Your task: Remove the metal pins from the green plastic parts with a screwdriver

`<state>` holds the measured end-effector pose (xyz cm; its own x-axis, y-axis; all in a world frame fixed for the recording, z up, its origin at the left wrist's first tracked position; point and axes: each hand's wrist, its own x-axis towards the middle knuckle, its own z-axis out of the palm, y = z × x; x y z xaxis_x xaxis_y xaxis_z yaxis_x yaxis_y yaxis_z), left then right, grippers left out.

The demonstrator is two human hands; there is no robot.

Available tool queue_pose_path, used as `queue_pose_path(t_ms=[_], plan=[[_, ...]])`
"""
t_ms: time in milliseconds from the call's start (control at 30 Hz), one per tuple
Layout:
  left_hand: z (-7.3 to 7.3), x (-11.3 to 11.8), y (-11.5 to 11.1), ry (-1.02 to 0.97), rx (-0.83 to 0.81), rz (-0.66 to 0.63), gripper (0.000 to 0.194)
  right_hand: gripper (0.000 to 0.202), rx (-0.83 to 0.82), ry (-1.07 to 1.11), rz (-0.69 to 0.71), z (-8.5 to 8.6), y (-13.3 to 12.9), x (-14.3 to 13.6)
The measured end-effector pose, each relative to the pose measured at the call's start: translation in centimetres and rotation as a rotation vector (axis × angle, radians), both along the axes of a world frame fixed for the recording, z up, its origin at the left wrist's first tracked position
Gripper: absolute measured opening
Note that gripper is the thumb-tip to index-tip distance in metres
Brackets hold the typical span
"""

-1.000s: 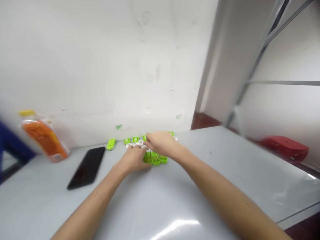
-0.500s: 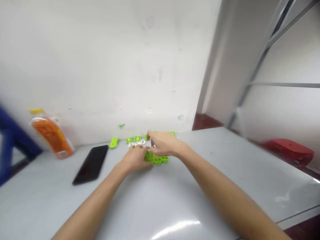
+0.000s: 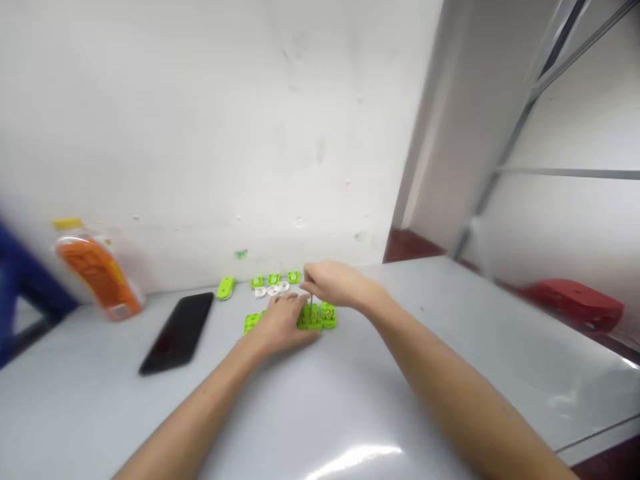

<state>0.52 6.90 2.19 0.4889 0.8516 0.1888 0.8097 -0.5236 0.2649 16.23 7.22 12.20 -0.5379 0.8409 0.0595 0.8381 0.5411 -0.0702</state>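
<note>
A row of green plastic casings lies on the grey table, with small parts inside the casings. My left hand rests over the row, fingers against one casing, and covers the middle of it. Above the row, my right hand is closed on a thin screwdriver, whose shaft points down into a casing. Its handle is hidden in my fingers. Behind my left hand sit several small green squares and white pieces. Another green casing part lies left of them.
A black phone lies on the table at the left. An orange bottle with a yellow cap leans against the white wall. A red object is beyond the table's right edge, and a blue frame stands far left.
My left hand has moved slightly right along the green casings, uncovering those at the left end. My right hand has shifted a little right, and the thin shaft now shows below it.
</note>
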Motion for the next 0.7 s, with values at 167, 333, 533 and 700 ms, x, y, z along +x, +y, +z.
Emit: queue_pose_path(t_ms=[167,333,533,700], plan=[[0.05,0.29,-0.40,-0.043,-0.024,0.037,0.064,0.026,0.026,-0.037,-0.018,-0.18,0.04,-0.18],[-0.06,0.18,-0.36,-0.056,-0.023,0.041,0.065,0.034,0.038,-0.096,-0.039,-0.49,0.13,-0.40],[-0.25,0.17,-0.17,-0.065,-0.017,0.026,0.053,0.030,0.048,-0.018,0.094,-0.62,-0.38,-0.15],[0.06,0.28,-0.43,-0.048,-0.018,0.045,0.055,0.031,0.112,-0.061,-0.002,-0.59,-0.18,-0.48]])
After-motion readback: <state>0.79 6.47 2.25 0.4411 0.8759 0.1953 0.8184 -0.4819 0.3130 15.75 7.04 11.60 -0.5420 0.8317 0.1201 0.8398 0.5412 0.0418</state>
